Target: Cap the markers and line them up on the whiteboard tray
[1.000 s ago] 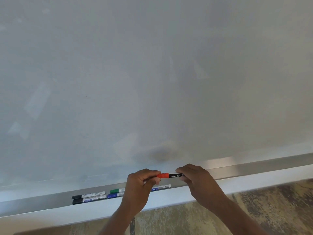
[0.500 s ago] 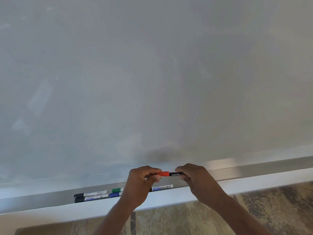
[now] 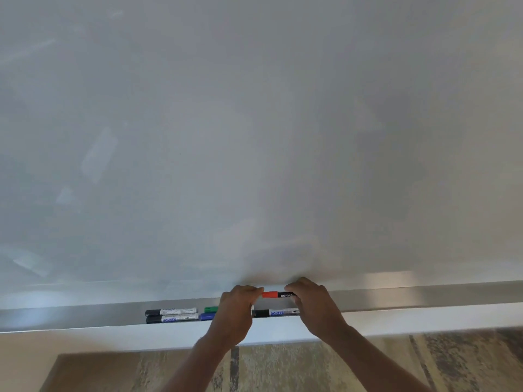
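A red-capped black marker (image 3: 277, 294) is held level just above the whiteboard tray (image 3: 424, 299). My left hand (image 3: 236, 312) pinches its red cap end. My right hand (image 3: 314, 305) grips its black barrel end. In the tray lie two black-capped white markers (image 3: 171, 315) side by side at the left. To their right are a green cap (image 3: 210, 309) and a blue cap (image 3: 207, 316), their barrels hidden behind my left hand. Another black-capped marker (image 3: 276, 312) lies in the tray below the held one.
The large whiteboard (image 3: 254, 137) fills the upper view. A white ledge (image 3: 424, 321) runs along the front of the tray. Below it is a mottled brown and grey floor (image 3: 396, 363). The tray extends bare to the right and to the far left.
Both hands have stayed on the red marker, drifting slightly closer together along it. The markers in the tray have not moved.
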The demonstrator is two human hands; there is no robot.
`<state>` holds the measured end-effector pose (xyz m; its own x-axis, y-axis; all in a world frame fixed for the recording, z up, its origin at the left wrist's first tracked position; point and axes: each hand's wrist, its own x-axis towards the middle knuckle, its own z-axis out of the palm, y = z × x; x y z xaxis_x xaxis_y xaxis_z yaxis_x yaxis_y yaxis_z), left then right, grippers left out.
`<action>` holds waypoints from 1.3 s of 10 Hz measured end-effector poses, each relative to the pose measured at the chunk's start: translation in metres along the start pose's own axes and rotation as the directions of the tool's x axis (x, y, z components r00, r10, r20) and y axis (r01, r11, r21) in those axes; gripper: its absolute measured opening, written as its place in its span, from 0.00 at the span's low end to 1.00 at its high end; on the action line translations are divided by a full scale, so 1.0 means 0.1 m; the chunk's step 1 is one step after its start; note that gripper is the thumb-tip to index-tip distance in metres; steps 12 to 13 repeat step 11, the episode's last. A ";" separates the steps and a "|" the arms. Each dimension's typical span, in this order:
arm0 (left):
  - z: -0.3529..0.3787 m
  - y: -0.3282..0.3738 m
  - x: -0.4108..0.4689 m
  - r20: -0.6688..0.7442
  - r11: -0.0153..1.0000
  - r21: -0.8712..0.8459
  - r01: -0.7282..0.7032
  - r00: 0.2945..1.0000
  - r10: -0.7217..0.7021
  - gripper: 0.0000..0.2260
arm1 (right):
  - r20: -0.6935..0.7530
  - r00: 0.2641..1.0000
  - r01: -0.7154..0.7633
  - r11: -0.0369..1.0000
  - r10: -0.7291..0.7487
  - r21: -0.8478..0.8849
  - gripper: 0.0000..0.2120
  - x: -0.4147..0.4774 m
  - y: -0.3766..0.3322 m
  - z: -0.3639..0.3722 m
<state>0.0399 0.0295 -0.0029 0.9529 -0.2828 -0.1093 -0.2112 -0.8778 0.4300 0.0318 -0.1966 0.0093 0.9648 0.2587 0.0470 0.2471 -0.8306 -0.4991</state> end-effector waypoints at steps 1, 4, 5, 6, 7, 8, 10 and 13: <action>0.03 -0.09 -0.06 -0.012 0.995 0.009 0.097 0.995 -0.097 0.28 | 0.049 0.999 -0.006 0.999 0.008 -0.051 0.12 0.05 0.05 0.15; -0.08 -0.32 -0.28 -0.121 0.967 -0.138 0.213 0.966 -0.230 0.26 | 0.122 0.981 -0.117 0.963 0.150 -0.243 0.15 0.03 0.09 0.50; -0.09 -0.41 -0.37 -0.126 0.959 -0.171 0.226 0.960 -0.249 0.24 | 0.137 0.977 -0.123 0.953 0.166 -0.279 0.19 0.04 0.03 0.56; -0.11 -0.45 -0.44 -0.127 0.954 -0.208 0.214 0.962 -0.243 0.23 | 0.146 0.975 -0.118 0.944 0.170 -0.309 0.25 0.03 0.02 0.59; -0.13 -0.52 -0.50 -0.112 0.952 -0.219 0.211 0.964 -0.240 0.23 | 0.159 0.969 -0.135 0.941 0.191 -0.311 0.30 0.02 -0.04 0.61; -0.14 -0.58 -0.54 -0.099 0.951 -0.240 0.195 0.970 -0.223 0.21 | 0.146 0.966 -0.164 0.940 0.215 -0.300 0.32 0.02 -0.12 0.62; -0.13 -0.65 -0.57 -0.080 0.958 -0.247 0.144 0.983 -0.168 0.20 | 0.021 0.954 -0.284 0.926 0.298 -0.249 0.25 -0.06 -0.22 0.59; -0.16 -0.61 -0.56 -0.125 0.964 -0.248 0.095 0.984 -0.129 0.17 | -0.043 0.959 -0.283 0.933 0.281 -0.223 0.20 -0.12 -0.25 0.51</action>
